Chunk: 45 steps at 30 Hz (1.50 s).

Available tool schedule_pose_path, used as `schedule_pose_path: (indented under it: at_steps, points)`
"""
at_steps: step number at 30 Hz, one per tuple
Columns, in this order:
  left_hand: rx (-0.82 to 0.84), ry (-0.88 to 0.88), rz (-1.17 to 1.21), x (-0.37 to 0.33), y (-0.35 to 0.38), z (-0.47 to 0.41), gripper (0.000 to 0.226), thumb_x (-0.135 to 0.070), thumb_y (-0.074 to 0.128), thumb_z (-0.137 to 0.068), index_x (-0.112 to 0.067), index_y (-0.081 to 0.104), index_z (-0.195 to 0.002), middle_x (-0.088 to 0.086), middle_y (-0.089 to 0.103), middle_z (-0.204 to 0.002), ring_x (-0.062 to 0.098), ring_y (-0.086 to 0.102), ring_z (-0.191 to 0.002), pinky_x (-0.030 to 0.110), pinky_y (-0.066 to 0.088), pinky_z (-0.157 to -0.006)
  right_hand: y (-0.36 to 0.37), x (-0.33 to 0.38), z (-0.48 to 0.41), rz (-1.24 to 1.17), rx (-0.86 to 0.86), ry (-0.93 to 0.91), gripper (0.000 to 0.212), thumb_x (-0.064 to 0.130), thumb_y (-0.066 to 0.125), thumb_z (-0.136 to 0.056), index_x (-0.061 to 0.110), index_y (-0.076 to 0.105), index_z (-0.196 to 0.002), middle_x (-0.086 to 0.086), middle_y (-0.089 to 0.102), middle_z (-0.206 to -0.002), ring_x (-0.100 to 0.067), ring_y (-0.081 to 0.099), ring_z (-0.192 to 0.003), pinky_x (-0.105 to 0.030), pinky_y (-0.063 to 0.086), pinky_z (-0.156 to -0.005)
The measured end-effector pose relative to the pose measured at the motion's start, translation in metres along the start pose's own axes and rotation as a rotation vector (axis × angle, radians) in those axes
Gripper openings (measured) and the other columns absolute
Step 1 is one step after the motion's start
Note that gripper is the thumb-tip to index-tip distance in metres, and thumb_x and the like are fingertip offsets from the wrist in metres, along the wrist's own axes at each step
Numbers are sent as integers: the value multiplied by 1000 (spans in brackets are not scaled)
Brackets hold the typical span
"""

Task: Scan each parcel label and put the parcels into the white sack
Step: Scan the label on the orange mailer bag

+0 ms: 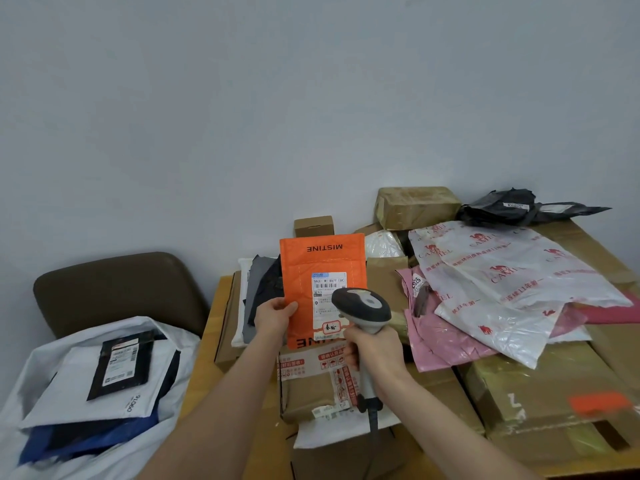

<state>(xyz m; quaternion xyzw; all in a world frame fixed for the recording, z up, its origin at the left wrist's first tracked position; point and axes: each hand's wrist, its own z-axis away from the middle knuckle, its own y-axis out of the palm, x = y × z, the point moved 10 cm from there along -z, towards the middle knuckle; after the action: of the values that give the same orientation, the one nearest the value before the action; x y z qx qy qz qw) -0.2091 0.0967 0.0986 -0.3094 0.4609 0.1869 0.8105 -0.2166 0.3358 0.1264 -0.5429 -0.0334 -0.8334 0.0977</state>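
Left hand [275,315] grips orange parcel [322,268] | right hand [375,351] grips scanner [363,306]

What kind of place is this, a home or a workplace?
Probably a small parcel sorting point, not certain: a table piled with boxes and mailers, a barcode scanner aimed at an orange mailer, and a white sack holding parcels.

Plain room corner, evenly lit.
A bare pale grey wall [242,98] rises behind a brown padded chair [114,285] standing just left of a light wooden table [214,327].
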Motion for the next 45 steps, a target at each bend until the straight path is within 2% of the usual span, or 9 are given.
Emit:
schedule_pose_path:
  at_steps: [7,12,15,20,25,31,34,39,45]
  points:
    - [-17,-6,22,1,-30,10,35,-23,60,-93,-11,55,-125,9,62,-122,30,59,-113,50,51,-93,15,3,-6,-138,3,77,14,11,71,-80,4,66,-91,-12,73,-79,-25,69,-75,-47,58,-83]
    - [-128,-12,78,20,-86,21,32,-20,61,-93,-6,57,-121,4,62,-113,23,58,-99,41,49,-90,55,4,2,-259,94,193,4,5,66,-85,4,62,-83,-7,64,-61,-17,60,-54,-31,55,-57]
    - [-204,-6,95,35,-126,29,24,-15,61,-93,-4,59,-115,7,61,-106,22,56,-92,35,48,-82,91,0,10,-265,148,247,7,7,67,-84,5,61,-80,-6,62,-59,-17,58,-55,-32,54,-63]
    - [-288,-45,83,73,-204,19,28,-16,58,-94,-4,59,-120,14,65,-115,28,62,-101,43,52,-90,169,-4,24,-211,205,275,6,8,67,-84,4,62,-82,-6,62,-59,-15,57,-52,-27,51,-54]
    - [-332,-75,32,112,-290,-30,32,-20,57,-94,-5,58,-123,14,64,-119,30,61,-107,45,49,-96,278,-13,26,-177,275,278,4,2,62,-85,3,60,-81,-6,58,-57,-13,53,-44,-23,47,-44]
    - [-326,-121,-70,170,-407,-127,33,-21,57,-94,-5,59,-123,15,63,-120,30,59,-108,39,47,-93,435,-43,10,-142,239,316,8,7,65,-86,3,64,-92,-7,62,-67,-17,58,-53,-29,50,-53]
    - [-336,-193,-90,202,-460,-169,33,-20,58,-94,-3,59,-123,17,63,-120,33,59,-108,41,48,-95,501,-64,0,-118,227,375,8,8,66,-84,2,66,-89,-8,62,-63,-18,56,-50,-28,48,-50]
    - [-285,-320,-148,260,-501,-221,34,-20,60,-92,-1,61,-121,20,64,-118,35,60,-107,45,48,-96,563,-96,-20,-58,180,431,17,4,62,-86,4,60,-69,-11,60,-60,-19,53,-51,-29,46,-53]
    - [-291,-440,-106,314,-524,-273,35,-18,60,-93,0,58,-123,20,64,-116,35,61,-104,43,50,-93,614,-138,-53,-6,168,509,6,7,66,-84,1,66,-86,-11,63,-65,-18,56,-53,-30,49,-52]
